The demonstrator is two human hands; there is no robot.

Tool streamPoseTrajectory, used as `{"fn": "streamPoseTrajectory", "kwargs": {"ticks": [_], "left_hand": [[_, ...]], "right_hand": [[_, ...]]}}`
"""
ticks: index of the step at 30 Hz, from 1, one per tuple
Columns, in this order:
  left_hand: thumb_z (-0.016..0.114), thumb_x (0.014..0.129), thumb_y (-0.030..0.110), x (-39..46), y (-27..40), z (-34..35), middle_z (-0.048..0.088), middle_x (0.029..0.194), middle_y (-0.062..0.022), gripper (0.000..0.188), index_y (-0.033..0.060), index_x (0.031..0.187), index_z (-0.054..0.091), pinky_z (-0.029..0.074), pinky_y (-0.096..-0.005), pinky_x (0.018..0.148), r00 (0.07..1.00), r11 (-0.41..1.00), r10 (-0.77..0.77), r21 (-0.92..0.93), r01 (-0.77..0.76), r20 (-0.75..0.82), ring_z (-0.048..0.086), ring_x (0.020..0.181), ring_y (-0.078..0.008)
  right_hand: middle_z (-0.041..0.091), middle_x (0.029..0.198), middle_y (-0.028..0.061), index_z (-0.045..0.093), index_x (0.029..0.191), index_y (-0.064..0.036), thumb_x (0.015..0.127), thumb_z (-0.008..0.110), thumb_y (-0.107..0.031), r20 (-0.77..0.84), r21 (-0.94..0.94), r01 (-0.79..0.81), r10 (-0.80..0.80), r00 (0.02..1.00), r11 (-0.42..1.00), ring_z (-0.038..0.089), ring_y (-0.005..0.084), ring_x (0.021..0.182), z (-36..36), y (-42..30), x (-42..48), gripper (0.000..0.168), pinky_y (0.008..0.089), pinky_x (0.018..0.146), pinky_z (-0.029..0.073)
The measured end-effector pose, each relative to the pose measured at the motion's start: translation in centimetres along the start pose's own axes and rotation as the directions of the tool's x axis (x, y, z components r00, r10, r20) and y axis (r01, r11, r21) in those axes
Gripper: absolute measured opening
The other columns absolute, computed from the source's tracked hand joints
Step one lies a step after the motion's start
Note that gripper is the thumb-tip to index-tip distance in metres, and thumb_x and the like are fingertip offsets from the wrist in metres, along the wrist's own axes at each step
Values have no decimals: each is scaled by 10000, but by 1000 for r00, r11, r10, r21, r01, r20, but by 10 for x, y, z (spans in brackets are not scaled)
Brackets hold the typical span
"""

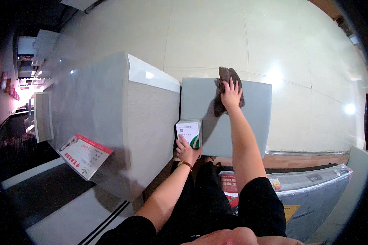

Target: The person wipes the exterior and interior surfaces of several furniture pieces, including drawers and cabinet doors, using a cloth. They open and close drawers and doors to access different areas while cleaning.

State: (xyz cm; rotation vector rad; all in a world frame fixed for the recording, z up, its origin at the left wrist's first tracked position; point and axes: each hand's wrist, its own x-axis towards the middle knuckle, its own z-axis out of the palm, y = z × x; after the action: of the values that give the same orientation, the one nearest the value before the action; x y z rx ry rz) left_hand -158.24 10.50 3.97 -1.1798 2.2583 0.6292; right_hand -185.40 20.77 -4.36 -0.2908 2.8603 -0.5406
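My right hand [231,95] lies with fingers spread over a bunched dark brown cloth [222,107], pressing it against the pale grey top of a low cabinet [251,122]. Part of the cloth extends past the cabinet top's far edge. My left hand [188,150], with a brown-strapped watch at the wrist, grips the near end of a clear card holder [188,125]. Inside it is a white card with print and a green leaf shape. The holder is at the cabinet top's left edge, beside the taller cabinet.
A taller grey cabinet [153,122] stands close on the left. A red and white printed sheet [86,156] is near its left side. A plastic-wrapped grey panel [312,193] leans at the lower right. Behind the low cabinet spreads a pale, glossy tiled surface [208,36].
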Motion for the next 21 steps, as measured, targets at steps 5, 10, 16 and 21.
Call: {"fn": "streamPoseTrajectory", "kwargs": {"ticks": [5,10,16,21], "left_hand": [[764,668,468,6,2,4,80,1485,-284,1228,82,1471,-81,264,-577,1042,998,996,-33,86,30,44,241,1281,-518],[767,658,479,11,-13,10,83,1474,-298,1228,80,1473,-60,292,-594,1017,999,994,51,94,-50,-11,262,1278,-512],[790,612,434,5,-4,2,126,1479,-259,1244,119,1483,-41,326,-561,996,999,997,-30,68,32,-25,349,1225,-457],[782,648,458,3,-3,3,125,1460,-302,1234,103,1473,-64,306,-558,1021,998,999,39,39,-37,-53,286,1265,-512]], "right_hand": [[203,1539,36,390,1386,-260,805,578,-187,101,69,101,-108,989,992,138,305,1424,38,-84,4,615,565,1123,113],[335,1482,8,531,1271,-236,796,560,-93,205,168,460,-487,849,872,236,255,1397,54,-114,-25,497,498,1138,170],[493,1364,39,634,1108,-179,781,515,-50,-76,145,481,-475,877,864,399,269,1306,6,15,-29,370,461,1088,287],[416,1416,89,524,1266,-169,786,570,-52,-345,36,-164,166,924,986,364,331,1307,-45,144,-76,496,463,1069,301]]}}
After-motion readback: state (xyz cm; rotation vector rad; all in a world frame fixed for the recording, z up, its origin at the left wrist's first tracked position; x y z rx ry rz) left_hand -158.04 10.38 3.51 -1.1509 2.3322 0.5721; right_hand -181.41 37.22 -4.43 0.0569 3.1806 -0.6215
